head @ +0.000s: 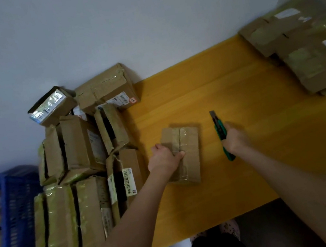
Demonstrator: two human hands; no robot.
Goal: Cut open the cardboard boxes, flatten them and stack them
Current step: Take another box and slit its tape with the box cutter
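Note:
A small taped cardboard box [187, 147] lies flat on the yellow wooden table [228, 96], its tape seam running lengthwise. My left hand [164, 158] grips its left edge, thumb on top of the seam. To the right of the box, my right hand [235, 139] holds a green utility knife [219, 130] with the blade out and pointing away from me. The knife is apart from the box. A pile of several sealed cardboard boxes [82, 157] covers the left end of the table.
Flattened cardboard [304, 51] is stacked at the table's far right. A blue plastic crate [16, 227] holding more cardboard stands left of the table. A white wall runs behind the table. My feet [218, 236] show below the front edge.

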